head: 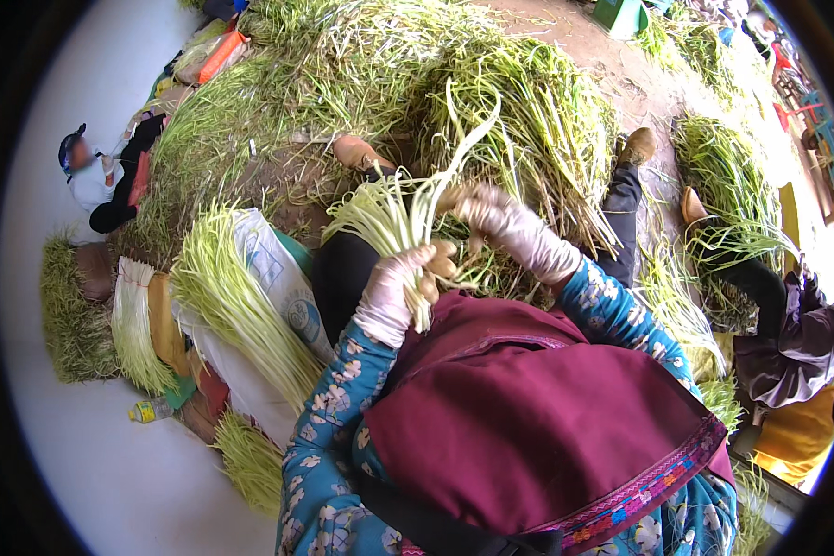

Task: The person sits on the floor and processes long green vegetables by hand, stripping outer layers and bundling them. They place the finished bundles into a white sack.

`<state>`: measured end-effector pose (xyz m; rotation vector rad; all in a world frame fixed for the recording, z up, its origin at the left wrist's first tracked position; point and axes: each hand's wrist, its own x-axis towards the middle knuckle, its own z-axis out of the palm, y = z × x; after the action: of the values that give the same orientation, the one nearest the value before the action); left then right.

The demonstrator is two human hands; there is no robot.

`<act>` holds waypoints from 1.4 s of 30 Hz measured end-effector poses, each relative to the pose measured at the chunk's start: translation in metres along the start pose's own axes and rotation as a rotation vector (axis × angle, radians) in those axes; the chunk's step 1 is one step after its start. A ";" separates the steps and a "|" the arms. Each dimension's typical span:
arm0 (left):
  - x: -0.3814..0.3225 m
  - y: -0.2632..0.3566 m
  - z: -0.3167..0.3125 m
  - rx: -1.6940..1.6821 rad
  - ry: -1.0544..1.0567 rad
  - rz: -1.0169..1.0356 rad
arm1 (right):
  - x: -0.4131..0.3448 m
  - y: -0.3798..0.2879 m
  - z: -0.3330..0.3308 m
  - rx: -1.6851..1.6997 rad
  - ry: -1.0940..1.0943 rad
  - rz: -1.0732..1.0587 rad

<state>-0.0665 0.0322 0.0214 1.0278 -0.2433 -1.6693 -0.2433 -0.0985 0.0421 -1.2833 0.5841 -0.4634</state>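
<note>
My left hand [397,288], in a pale glove that leaves fingertips showing, grips a bunch of long pale-green stalks [382,215]. They look like garlic scapes. Their tops fan out up and to the left, and the cut-looking ends stick out below my fist. One longer, curling stalk [469,142] rises from the bunch. Close to its right, my gloved right hand [490,212] is blurred by motion with the fingers bent; whether it holds a stalk cannot be made out. A large heap of loose stalks [521,111] lies between my outstretched legs.
Sorted stalks [243,306] lie at my left on a white woven sack [285,278]. Farther left are a tied bundle [133,313] and a plastic bottle [151,410]. A person [97,174] sits by the wall; another person's leg [743,278] is at right. More stalks [285,83] cover the floor ahead.
</note>
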 end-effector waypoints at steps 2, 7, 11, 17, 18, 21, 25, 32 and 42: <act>0.001 0.009 -0.005 -0.166 -0.186 0.084 | -0.011 0.015 0.006 -0.072 -0.265 0.180; -0.003 0.034 -0.028 -0.267 -0.190 0.252 | -0.035 0.067 -0.012 0.135 -0.314 0.390; -0.012 0.042 -0.049 -0.326 -0.225 0.275 | -0.060 0.111 -0.060 -0.035 -0.087 0.449; -0.017 0.030 -0.058 -0.431 -0.279 0.260 | -0.075 0.142 -0.092 -1.335 -0.103 0.016; -0.017 0.031 -0.057 -0.494 -0.354 0.270 | -0.072 0.142 -0.094 -1.413 -0.067 0.098; -0.023 0.037 -0.051 -0.513 -0.573 0.355 | -0.061 0.142 -0.103 -1.444 0.077 0.041; -0.043 0.050 -0.044 -0.583 -0.720 0.432 | -0.060 0.140 -0.116 -1.368 -0.025 0.145; -0.047 0.053 -0.042 -0.457 -0.622 0.443 | -0.054 0.076 -0.073 -1.004 -0.045 -0.059; -0.026 0.017 -0.029 -0.296 -0.264 0.339 | -0.034 0.012 0.028 -0.671 -0.368 -0.146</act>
<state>-0.0334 0.0581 0.0282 0.5119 -0.3132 -1.4716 -0.2511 -0.0534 0.0399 -2.0075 0.3378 -0.1332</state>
